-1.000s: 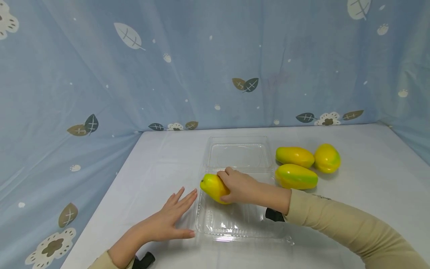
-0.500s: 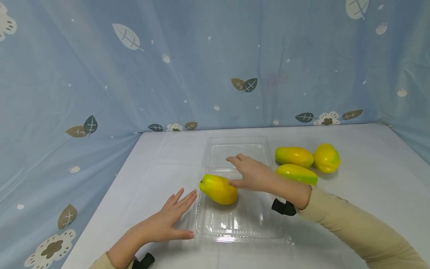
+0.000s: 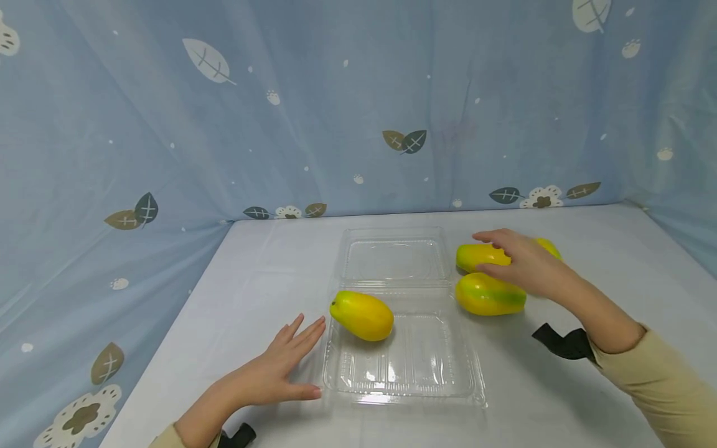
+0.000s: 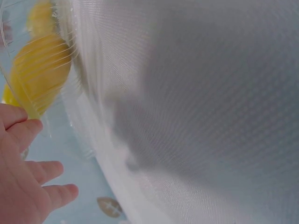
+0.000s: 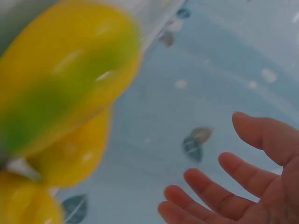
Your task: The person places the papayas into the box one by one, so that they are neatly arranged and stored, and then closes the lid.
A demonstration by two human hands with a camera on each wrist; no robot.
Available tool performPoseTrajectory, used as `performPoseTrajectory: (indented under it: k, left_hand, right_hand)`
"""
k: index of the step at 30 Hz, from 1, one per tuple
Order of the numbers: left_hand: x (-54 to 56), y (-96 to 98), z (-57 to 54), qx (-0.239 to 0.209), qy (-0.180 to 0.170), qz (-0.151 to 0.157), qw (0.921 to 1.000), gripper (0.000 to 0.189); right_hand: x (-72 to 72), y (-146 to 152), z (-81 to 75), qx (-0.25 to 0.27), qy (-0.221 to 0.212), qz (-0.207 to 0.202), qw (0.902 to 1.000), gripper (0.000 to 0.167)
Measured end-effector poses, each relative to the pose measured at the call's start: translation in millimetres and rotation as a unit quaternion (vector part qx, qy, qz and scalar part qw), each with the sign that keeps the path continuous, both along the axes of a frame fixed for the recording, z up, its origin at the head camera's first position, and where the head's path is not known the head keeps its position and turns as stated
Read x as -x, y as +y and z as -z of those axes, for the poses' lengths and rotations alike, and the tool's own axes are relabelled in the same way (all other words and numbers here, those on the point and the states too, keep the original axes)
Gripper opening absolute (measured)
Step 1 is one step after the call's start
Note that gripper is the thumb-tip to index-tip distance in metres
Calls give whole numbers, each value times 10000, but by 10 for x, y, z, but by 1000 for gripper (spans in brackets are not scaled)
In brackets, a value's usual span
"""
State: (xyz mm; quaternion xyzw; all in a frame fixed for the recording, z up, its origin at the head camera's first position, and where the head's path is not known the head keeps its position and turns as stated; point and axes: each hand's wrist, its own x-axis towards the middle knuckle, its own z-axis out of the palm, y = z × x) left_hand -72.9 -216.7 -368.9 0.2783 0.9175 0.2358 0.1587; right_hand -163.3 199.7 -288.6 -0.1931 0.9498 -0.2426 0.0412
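Right hand (image 3: 518,264), fingers parted, hangs by three fruits (image 3: 490,295); left hand (image 3: 280,371) (spread) borders the tray (image 3: 426,354), whose lone fruit (image 3: 364,316) leaves room rightward.

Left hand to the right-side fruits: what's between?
In the head view, the clear box and a lone fruit lie between the left hand and the right-side fruits.
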Motion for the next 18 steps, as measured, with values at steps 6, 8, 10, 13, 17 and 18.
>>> performPoseTrajectory:
  k: [6,8,10,13,17,18]
  left_hand:
    - [-13,3,-5,-61,-50,-30,10000,93]
    - [-15,2,-3,-91,-37,-31,9999,93]
    - [-15,2,-1,-116,-37,-28,9999,93]
    - [-15,5,-1,-151,-65,-41,9999,92]
    - [-16,4,6,-186,-77,-52,9998,93]
    - [-16,3,9,-190,-66,-45,9998,93]
  right_hand:
    - [194,419,194,-345,164,664,9971,52]
    - [268,554,284,-401,151,902,9950,51]
    - [335,675,367,-398,111,1095,9931,50]
    - [420,820,479,-370,-6,1290,9910,52]
    - [494,965,598,-271,-421,1483,9877,62]
    - [503,998,618,-180,-727,1526,9855,69]
